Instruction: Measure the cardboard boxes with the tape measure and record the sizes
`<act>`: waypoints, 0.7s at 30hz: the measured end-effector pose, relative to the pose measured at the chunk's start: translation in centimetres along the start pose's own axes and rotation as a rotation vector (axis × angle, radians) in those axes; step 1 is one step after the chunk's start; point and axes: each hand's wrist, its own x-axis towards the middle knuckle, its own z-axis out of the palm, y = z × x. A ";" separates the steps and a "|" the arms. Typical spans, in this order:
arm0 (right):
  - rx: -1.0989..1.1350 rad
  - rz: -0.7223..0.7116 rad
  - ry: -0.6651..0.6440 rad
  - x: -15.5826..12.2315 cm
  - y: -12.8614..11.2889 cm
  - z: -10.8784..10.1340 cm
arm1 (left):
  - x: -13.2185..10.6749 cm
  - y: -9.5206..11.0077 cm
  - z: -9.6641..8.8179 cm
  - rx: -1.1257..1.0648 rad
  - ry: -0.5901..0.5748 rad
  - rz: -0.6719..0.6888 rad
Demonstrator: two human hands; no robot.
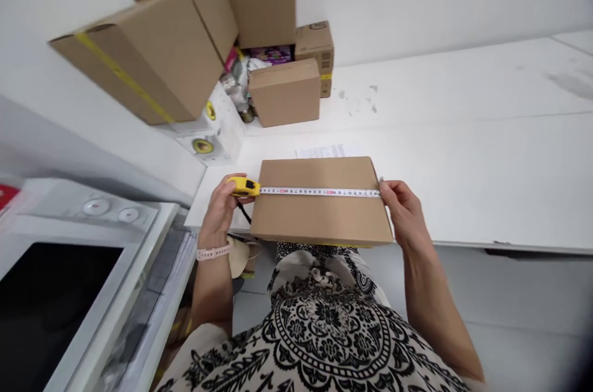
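Observation:
A brown cardboard box point(319, 219) lies at the front edge of the white counter, close to my body. Across its top, from left to right, runs the white blade of a tape measure point(244, 186) with a yellow case. My left hand point(221, 204) is closed around that case, just off the box's left edge, and a dark strap hangs below it. At the box's right edge, my right hand point(402, 207) pinches the free end of the blade between thumb and fingers. The blade looks straight and close to the cardboard.
Behind the box lies a printed sheet point(324, 151), partly covered. Stacked cardboard boxes point(162, 46) stand at the back left on white cartons point(215, 133). Nearby are an open box of packaged goods point(273, 55) and a smaller carton point(285, 92). A microwave point(69, 293) stands at left.

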 end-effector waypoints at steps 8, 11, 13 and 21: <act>-0.034 0.030 0.035 0.0 0.2 0.2 | 0.0 0.1 -0.3 0.020 0.017 0.026; -0.055 0.027 0.029 0.0 -0.1 0.5 | 0.0 0.2 -0.3 0.005 0.053 0.033; -0.066 0.022 0.031 -0.1 -0.3 0.6 | -0.1 0.2 -0.3 -0.014 0.069 0.030; -0.105 0.016 0.054 0.0 0.0 0.5 | -0.3 0.0 -0.6 -0.061 0.151 -0.037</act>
